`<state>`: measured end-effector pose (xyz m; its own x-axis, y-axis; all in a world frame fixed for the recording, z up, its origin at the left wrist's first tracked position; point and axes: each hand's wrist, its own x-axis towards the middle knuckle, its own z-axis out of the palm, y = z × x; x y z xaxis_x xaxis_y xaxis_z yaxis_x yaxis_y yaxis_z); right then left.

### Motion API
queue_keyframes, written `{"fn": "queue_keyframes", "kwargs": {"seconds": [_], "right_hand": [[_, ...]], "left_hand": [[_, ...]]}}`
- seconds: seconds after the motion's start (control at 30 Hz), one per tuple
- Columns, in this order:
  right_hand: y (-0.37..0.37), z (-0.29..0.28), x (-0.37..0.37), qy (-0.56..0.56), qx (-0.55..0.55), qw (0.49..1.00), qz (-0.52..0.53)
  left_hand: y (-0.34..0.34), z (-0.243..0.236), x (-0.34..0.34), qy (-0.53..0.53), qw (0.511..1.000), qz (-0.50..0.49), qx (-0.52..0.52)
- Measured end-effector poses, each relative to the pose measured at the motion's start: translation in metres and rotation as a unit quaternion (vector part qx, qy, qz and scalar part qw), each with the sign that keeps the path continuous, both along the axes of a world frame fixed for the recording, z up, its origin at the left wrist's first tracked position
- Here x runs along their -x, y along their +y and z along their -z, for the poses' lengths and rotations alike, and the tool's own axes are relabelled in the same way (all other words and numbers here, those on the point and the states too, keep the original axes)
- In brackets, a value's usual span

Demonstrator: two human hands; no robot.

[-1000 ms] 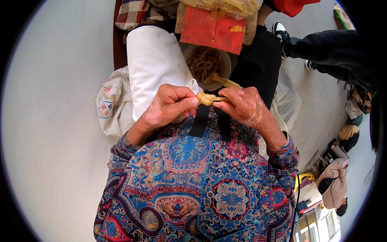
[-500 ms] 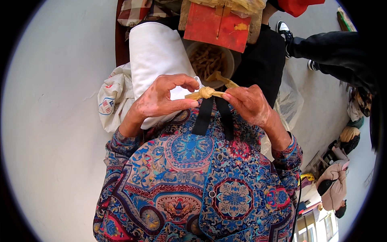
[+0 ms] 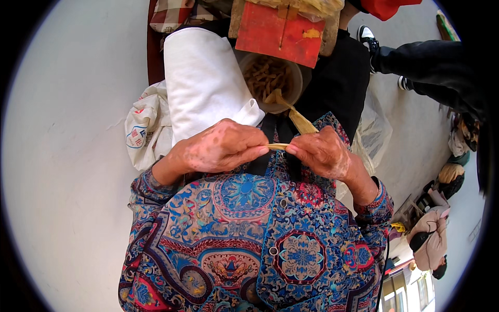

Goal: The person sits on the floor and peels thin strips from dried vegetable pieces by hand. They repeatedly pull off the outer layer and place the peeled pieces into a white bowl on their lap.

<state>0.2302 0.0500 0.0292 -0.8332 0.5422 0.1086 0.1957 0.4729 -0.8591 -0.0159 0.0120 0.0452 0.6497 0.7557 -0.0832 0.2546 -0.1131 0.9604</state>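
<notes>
My left hand is closed on a yellowish strip, and its fingers hide the knot. My right hand pinches the same strip a short way to the right, so a taut length shows between my thumbs. The strip's loose tail runs from behind my right hand up to a white bowl of curled brown pieces, which sits between my legs. Both hands are low, just in front of my patterned top.
A red board lies beyond the bowl, under yellowish plastic. A white cloth covers my left leg, beside a printed sack. Another person's dark-trousered legs are at upper right. A seated person and bundles are along the right.
Both hands have moved down toward my body. My left hand, open with fingers apart half a second ago, has closed over the knotted part of the strip.
</notes>
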Motion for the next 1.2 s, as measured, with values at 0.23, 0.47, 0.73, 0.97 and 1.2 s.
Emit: {"fn": "queue_keyframes", "kwargs": {"seconds": [0.23, 0.47, 0.73, 0.97, 1.2], "right_hand": [[0.017, -0.004, 0.026, 0.008, -0.040, 0.998, 0.040], [0.070, 0.020, 0.036, -0.010, -0.043, 0.993, 0.112], [0.114, 0.056, 0.028, -0.010, -0.123, 0.983, 0.135], [0.130, 0.061, 0.026, -0.021, -0.104, 0.981, 0.163], [0.134, 0.076, 0.027, 0.026, -0.120, 0.980, 0.156]], "left_hand": [[0.020, -0.018, 0.026, 0.076, 0.993, -0.083, -0.016], [0.075, 0.017, 0.036, 0.069, 0.987, -0.144, 0.032], [0.119, 0.062, 0.017, 0.075, 0.978, -0.191, -0.028], [0.144, 0.058, 0.008, 0.088, 0.975, -0.205, -0.003], [0.149, 0.082, 0.004, 0.097, 0.967, -0.215, -0.099]]}}
